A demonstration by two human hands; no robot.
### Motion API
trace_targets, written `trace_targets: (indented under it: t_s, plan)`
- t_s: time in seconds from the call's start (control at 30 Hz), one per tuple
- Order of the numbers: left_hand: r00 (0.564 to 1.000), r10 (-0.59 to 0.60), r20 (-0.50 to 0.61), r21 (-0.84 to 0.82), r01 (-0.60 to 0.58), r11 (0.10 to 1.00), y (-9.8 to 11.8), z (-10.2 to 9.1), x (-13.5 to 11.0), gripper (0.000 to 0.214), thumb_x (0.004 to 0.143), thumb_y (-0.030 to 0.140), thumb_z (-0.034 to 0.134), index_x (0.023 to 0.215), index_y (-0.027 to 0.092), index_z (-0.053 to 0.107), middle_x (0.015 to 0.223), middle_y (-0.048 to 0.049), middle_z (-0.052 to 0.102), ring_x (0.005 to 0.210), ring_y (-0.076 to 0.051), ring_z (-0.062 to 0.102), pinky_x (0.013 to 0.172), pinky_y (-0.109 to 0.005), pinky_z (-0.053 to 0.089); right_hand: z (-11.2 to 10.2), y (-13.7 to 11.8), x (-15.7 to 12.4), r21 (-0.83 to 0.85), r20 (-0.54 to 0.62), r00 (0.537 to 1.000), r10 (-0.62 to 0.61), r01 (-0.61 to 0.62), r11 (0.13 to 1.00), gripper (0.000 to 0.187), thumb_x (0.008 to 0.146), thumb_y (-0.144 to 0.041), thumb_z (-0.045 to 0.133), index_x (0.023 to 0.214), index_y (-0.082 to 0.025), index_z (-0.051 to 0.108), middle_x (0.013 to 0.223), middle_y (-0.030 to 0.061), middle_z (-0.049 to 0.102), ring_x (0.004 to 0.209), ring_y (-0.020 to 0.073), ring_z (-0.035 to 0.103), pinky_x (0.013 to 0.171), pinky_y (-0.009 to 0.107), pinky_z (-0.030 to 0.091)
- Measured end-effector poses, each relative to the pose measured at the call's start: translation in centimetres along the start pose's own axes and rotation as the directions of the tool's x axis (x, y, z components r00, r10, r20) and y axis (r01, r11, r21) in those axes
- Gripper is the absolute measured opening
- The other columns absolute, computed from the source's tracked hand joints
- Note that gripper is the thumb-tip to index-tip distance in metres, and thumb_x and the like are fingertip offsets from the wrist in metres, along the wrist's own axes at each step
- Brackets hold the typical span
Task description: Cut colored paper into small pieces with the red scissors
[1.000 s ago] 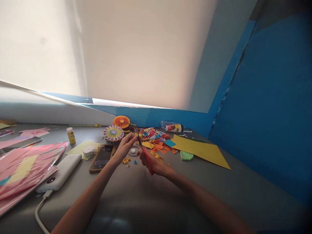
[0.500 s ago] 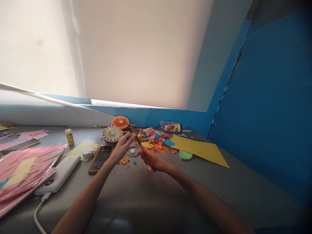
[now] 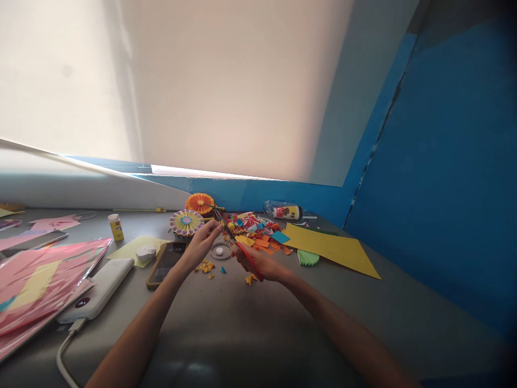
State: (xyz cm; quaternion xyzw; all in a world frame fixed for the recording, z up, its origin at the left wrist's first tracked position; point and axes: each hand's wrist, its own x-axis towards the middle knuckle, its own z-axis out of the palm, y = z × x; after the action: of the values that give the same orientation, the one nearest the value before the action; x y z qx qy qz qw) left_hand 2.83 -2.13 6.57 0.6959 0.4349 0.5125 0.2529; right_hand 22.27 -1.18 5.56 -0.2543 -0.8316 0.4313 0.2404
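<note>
My right hand (image 3: pixel 260 263) is closed around the red handles of a pair of scissors (image 3: pixel 249 261). Their dark blades point up and to the left, crossing close by my left fingertips. My left hand (image 3: pixel 202 242) is pinched on what looks like a small piece of yellow paper (image 3: pixel 222 223), mostly hidden by fingers and blades. Below the hands lie yellow paper scraps (image 3: pixel 205 267) and a blue scrap (image 3: pixel 223 270). A clear round lid-like ring (image 3: pixel 220 250) with a white centre sits between the hands. Behind them is a heap of coloured paper bits (image 3: pixel 252 223).
Two pleated paper rosettes, one orange (image 3: pixel 200 203) and one yellow-purple (image 3: pixel 186 222), stand behind my left hand. Left are a phone (image 3: pixel 167 264), glue stick (image 3: pixel 116 227), power bank (image 3: pixel 99 288) and pink paper pack (image 3: pixel 48 280). Right lie a yellow sheet (image 3: pixel 335 250), green fan (image 3: pixel 307 257) and bottle (image 3: pixel 287 212).
My right hand and the scissor handles have shifted slightly to the right. More of the yellow scraps beneath that hand now show. My left hand has hardly moved.
</note>
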Motion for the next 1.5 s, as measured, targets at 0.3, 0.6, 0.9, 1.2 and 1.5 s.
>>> trace_targets:
  t_s: [0.3, 0.6, 0.9, 1.2, 1.5]
  plan:
    - [1.0, -0.008, 0.004, -0.009, 0.008, 1.0, 0.2, -0.2, 0.1, 0.027, 0.088, 0.042, 0.045, 0.074, 0.018, 0.046, 0.072, 0.0022, 0.041, 0.068, -0.013, 0.04, 0.061, -0.024, 0.032, -0.3, -0.8, -0.3, -0.018, 0.007, 1.0, 0.025, -0.025, 1.0, 0.056, 0.078, -0.072, 0.043, 0.092, -0.018, 0.051, 0.071, -0.0009, 0.041, 0.061, 0.0115, 0.037, 0.052, 0.023, 0.036]
    - [0.999, 0.031, -0.017, 0.014, -0.031, 0.999, -0.6, -0.4, 0.4, 0.029, 0.087, 0.044, 0.047, 0.075, 0.018, 0.051, 0.072, 0.0013, 0.047, 0.068, -0.014, 0.043, 0.061, -0.023, 0.034, -0.7, 0.3, 0.1, -0.034, 0.005, 1.0, 0.014, -0.014, 0.999, 0.048, 0.084, -0.065, 0.042, 0.093, -0.019, 0.052, 0.075, 0.0007, 0.045, 0.064, 0.0122, 0.042, 0.055, 0.023, 0.04]
    - [0.999, 0.033, -0.015, 0.023, -0.033, 0.999, -1.0, -0.6, 0.5, 0.027, 0.088, 0.042, 0.046, 0.08, 0.018, 0.055, 0.078, -0.0002, 0.053, 0.075, -0.015, 0.049, 0.066, -0.023, 0.038, -0.8, 0.7, 0.0, -0.054, -0.006, 1.0, -0.005, 0.005, 0.999, 0.048, 0.078, -0.066, 0.05, 0.089, -0.019, 0.051, 0.076, 0.0004, 0.043, 0.064, 0.012, 0.039, 0.054, 0.023, 0.039]
    - [0.999, 0.026, -0.025, 0.017, -0.026, 1.0, -1.2, -0.6, 0.6, 0.029, 0.086, 0.046, 0.047, 0.08, 0.018, 0.055, 0.075, -0.0002, 0.051, 0.072, -0.015, 0.047, 0.064, -0.024, 0.036, -1.2, 1.6, 0.0, -0.052, 0.024, 0.999, 0.043, -0.042, 0.998, 0.047, 0.077, -0.065, 0.052, 0.094, -0.021, 0.052, 0.079, 0.0007, 0.044, 0.064, 0.0124, 0.041, 0.054, 0.023, 0.039]
    - [0.999, 0.034, -0.02, 0.036, -0.033, 0.999, -1.5, -1.1, 0.7, 0.031, 0.085, 0.047, 0.048, 0.079, 0.018, 0.057, 0.074, -0.0002, 0.052, 0.071, -0.015, 0.046, 0.064, -0.024, 0.035, -1.3, 1.3, 0.1, -0.064, 0.005, 0.999, 0.042, -0.042, 0.997, 0.044, 0.079, -0.062, 0.052, 0.089, -0.02, 0.053, 0.078, 0.0014, 0.047, 0.066, 0.0131, 0.044, 0.056, 0.024, 0.04]
